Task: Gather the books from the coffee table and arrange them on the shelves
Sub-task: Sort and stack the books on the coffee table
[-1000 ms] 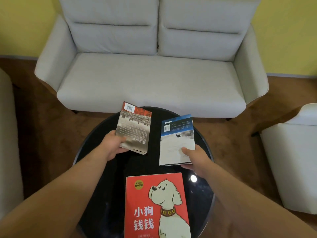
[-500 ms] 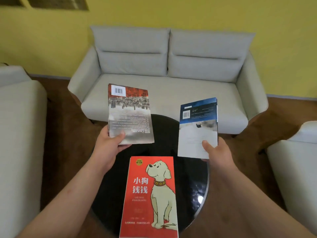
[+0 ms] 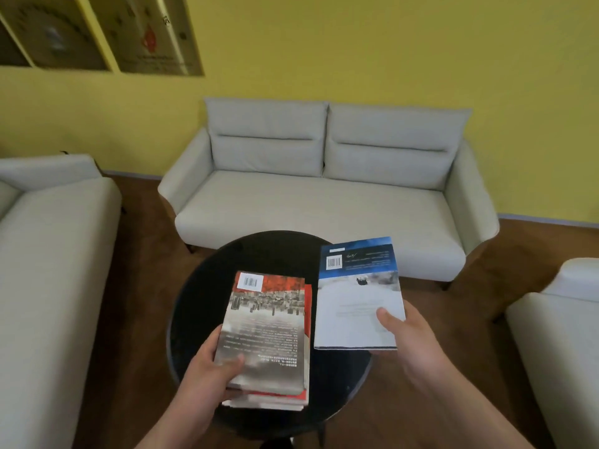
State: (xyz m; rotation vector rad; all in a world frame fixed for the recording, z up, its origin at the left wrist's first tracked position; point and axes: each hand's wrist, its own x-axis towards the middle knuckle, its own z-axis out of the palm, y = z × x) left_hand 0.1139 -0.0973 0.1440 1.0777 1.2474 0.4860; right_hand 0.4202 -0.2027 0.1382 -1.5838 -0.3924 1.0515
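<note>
Yellow walls, brown floor, grey sofa (image 3: pixel 324 196) at frame centre. Round black desk (image 3: pixel 207 286) below. Left hand (image 3: pixel 210 374) grips grey-cover book (image 3: pixel 265 328) stacked on red book (image 3: pixel 308 306), lower centre. Right hand (image 3: pixel 408 338) closed on blue-white book (image 3: pixel 356 286), held above desk's right edge.

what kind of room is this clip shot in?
Likely a living room or lounge: a light grey two-seat sofa against a yellow wall, more pale seats at either side, and a round black coffee table on a brown floor.
</note>
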